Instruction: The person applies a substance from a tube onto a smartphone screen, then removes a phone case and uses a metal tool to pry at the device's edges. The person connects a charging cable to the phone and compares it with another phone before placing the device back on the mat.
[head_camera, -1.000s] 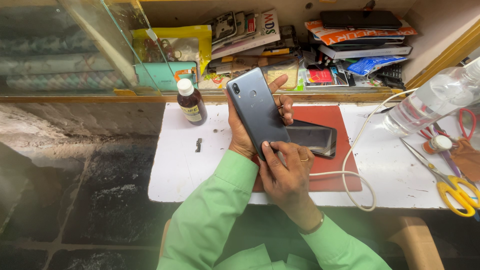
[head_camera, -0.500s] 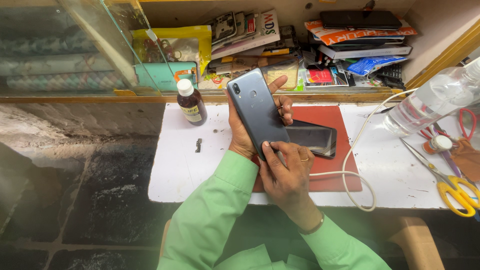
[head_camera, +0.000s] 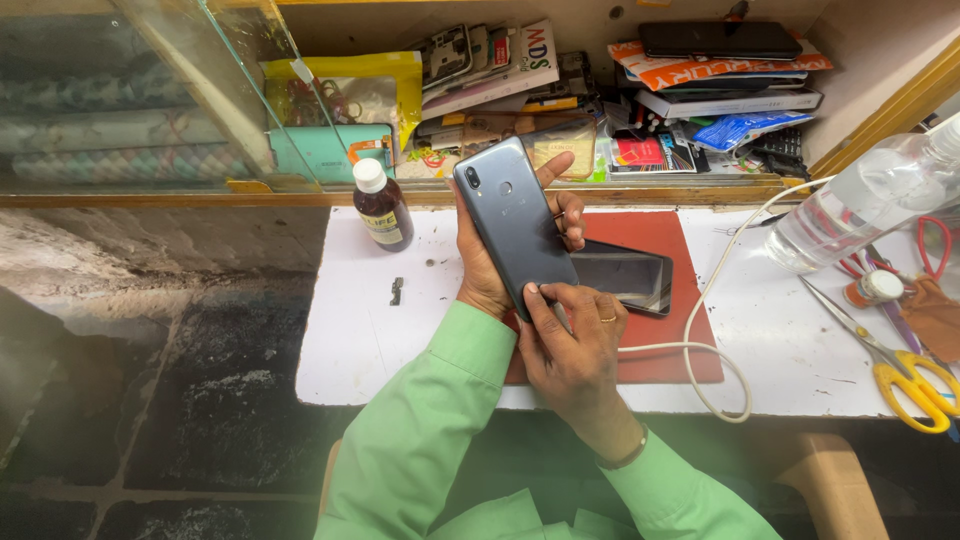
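A dark grey smartphone (head_camera: 513, 222) is held back side up above the white table (head_camera: 370, 330). My left hand (head_camera: 480, 280) wraps around it from behind, fingers curling over its right edge. My right hand (head_camera: 572, 345) pinches the phone's lower corner with thumb and forefinger. Both arms wear light green sleeves. Under the hands lies a red mat (head_camera: 680, 340), and on it rests a second dark phone (head_camera: 625, 275), screen up.
A small brown bottle with a white cap (head_camera: 380, 205) stands left of the hands. A white cable (head_camera: 710, 330) loops over the mat. A clear plastic bottle (head_camera: 865, 200), yellow-handled scissors (head_camera: 900, 365) and red-handled scissors lie right. A cluttered shelf (head_camera: 600, 110) runs behind; a glass case (head_camera: 130, 90) stands left.
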